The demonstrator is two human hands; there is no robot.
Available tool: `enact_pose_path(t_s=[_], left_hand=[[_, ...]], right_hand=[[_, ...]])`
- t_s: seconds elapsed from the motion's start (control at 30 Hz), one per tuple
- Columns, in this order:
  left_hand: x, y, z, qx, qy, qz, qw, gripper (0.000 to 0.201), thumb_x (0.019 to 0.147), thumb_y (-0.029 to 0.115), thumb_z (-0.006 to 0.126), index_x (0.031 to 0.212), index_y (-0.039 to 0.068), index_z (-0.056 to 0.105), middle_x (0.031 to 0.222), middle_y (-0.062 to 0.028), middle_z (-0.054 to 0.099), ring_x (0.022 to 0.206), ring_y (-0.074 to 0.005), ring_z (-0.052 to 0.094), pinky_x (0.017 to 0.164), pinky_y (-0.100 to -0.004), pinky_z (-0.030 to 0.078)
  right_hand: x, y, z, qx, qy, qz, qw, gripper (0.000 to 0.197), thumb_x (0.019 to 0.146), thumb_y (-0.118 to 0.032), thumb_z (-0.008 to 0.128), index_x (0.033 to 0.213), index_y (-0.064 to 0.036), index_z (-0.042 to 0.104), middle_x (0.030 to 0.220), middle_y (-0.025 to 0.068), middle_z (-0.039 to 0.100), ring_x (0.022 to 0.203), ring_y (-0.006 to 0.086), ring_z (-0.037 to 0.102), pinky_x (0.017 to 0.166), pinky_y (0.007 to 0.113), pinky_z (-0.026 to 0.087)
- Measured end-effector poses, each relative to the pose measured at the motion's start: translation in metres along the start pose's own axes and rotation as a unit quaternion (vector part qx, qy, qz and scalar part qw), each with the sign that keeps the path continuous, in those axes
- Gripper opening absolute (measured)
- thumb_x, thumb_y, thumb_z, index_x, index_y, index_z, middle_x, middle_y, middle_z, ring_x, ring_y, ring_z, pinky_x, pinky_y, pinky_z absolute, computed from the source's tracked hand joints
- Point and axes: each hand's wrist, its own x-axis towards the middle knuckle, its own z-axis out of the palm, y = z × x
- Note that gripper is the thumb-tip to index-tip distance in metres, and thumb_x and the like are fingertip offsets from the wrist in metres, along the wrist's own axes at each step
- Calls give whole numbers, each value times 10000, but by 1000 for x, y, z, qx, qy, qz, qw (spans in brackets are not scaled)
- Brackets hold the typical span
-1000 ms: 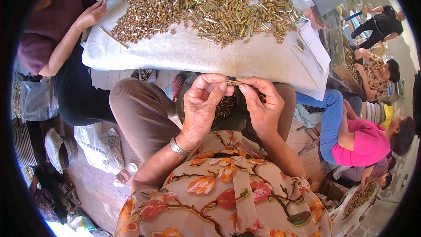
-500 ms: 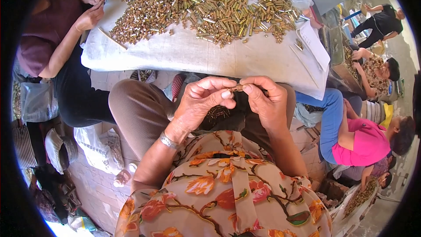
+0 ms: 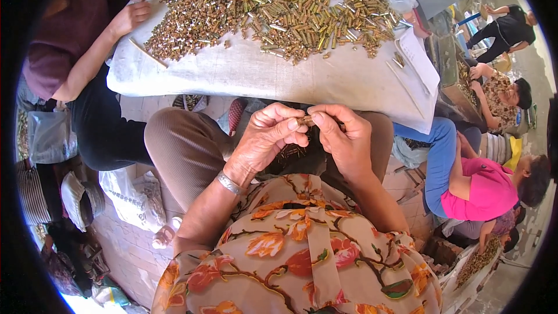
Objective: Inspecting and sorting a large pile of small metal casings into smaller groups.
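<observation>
Above my lap, my left hand [image 3: 266, 141] and my right hand [image 3: 344, 139] meet fingertip to fingertip. Between their thumbs and forefingers is a small brass-coloured metal cylinder [image 3: 305, 120], pinched at both ends; its exact kind is hidden by the fingers. On the white-covered table [image 3: 244, 78] in front of me lies a big heap of similar gold-toned metal cylinders [image 3: 325, 14]. Small nut-like metal pieces [image 3: 192, 26] form the heap's left part. Below my hands, more metal pieces [image 3: 290, 152] show darkly between my knees.
A thin stick [image 3: 148, 53] lies at the table's left, another [image 3: 407, 88] at its right beside a paper sheet [image 3: 417, 61]. A co-worker [image 3: 64, 52] sits at left, a person in pink [image 3: 479, 189] at right. A white plastic bag [image 3: 132, 197] rests on the floor.
My hands have shifted slightly left, and more of the metal cylinder shows between the fingertips. The co-worker's hands at the left have moved apart.
</observation>
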Motion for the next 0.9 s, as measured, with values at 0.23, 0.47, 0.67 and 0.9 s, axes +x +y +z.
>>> enact_pose_path(t_s=[0.23, 0.47, 0.67, 0.9], left_hand=[[5, 7, -4, -15, -12, -19, 1000, 151, 888, 96, 623, 1024, 33, 639, 904, -89, 673, 714, -165, 659, 681, -292, 570], [63, 57, -38, 710, 167, 250, 637, 182, 846, 58, 622, 1024, 67, 659, 916, -73, 663, 723, -185, 635, 675, -294, 512], [102, 71, -48, 828, 149, 243, 483, 115, 776, 46, 586, 880, 78, 624, 890, -102, 610, 889, -296, 605, 759, -390, 506], [107, 70, -50, 879, 111, 221, 408, 117, 786, 44, 546, 891, 68, 592, 905, -103, 605, 927, -274, 605, 787, -371, 513]], right_hand=[[15, 8, 5, 178, -61, 137, 972, 223, 941, -245, 578, 965, -24, 602, 609, -52, 460, 463, 17, 361, 411, 189, 251], [96, 31, 11, 257, -23, 225, 939, 215, 912, -272, 607, 877, -61, 583, 724, 19, 591, 526, 81, 505, 420, 211, 344], [149, 58, 42, -464, -36, -144, 873, 124, 797, -118, 651, 801, -3, 605, 810, 190, 648, 761, 364, 645, 697, 467, 498], [137, 56, 12, -387, -25, -212, 897, 166, 826, -157, 658, 799, -4, 600, 734, 136, 649, 578, 290, 606, 538, 399, 475]])
